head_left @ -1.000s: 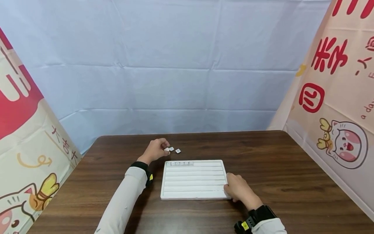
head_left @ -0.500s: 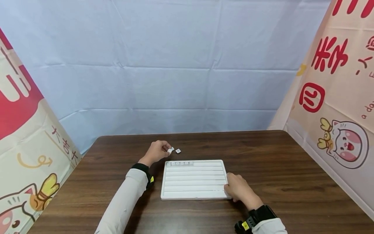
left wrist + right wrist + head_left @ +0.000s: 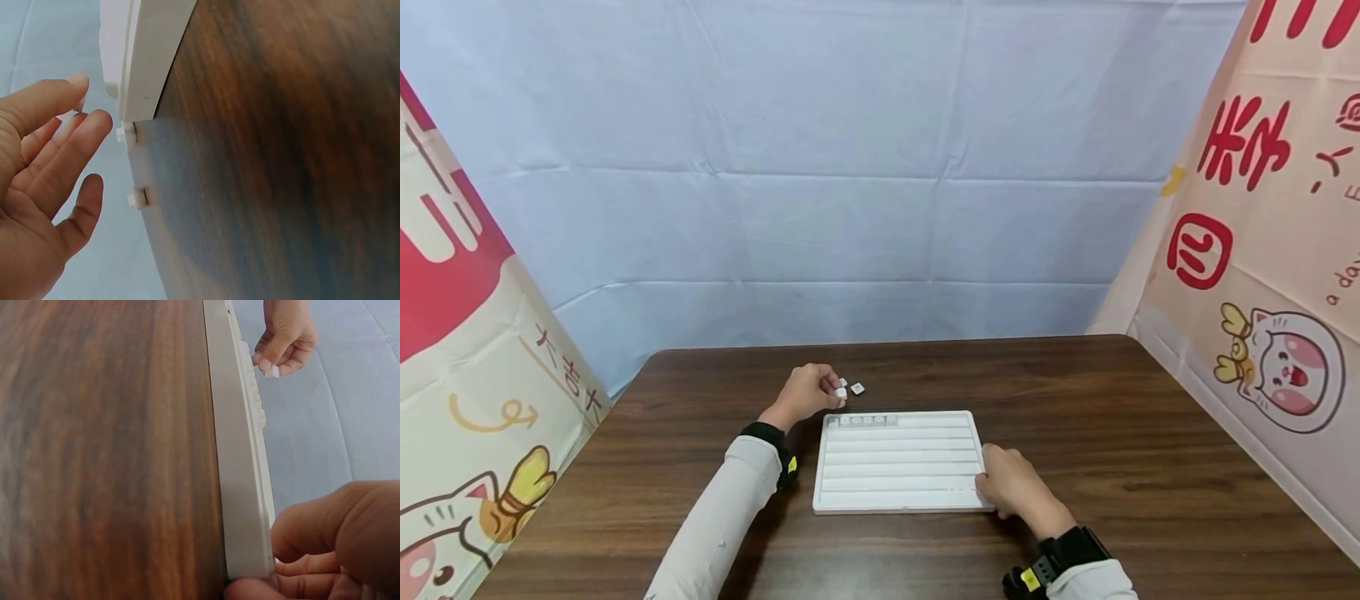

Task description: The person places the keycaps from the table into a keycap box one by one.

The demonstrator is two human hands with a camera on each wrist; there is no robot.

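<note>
My left hand (image 3: 805, 393) pinches a small white square tile (image 3: 841, 392) between thumb and fingertips, just beyond the tray's far left corner. In the left wrist view the held tile (image 3: 79, 107) is mostly hidden by the fingertips. Two more tiles lie on the table close by, one loose tile (image 3: 857, 388) and another partly behind the fingers. The white ridged tray (image 3: 891, 481) lies flat, with several tiles (image 3: 861, 421) side by side at the left of its far row. At the tray's near right corner my right hand (image 3: 1018, 487) grips the edge, thumb on top.
Beneath everything is a dark wood-grain table (image 3: 1075, 400). A pale blue cloth (image 3: 835, 217) hangs behind its far edge. Printed cloths (image 3: 1247, 275) hang at both sides.
The left hand has taken a tile from beside the other loose ones, lifted it and drawn it slightly right and nearer to the tray. The right hand and tray stay put.
</note>
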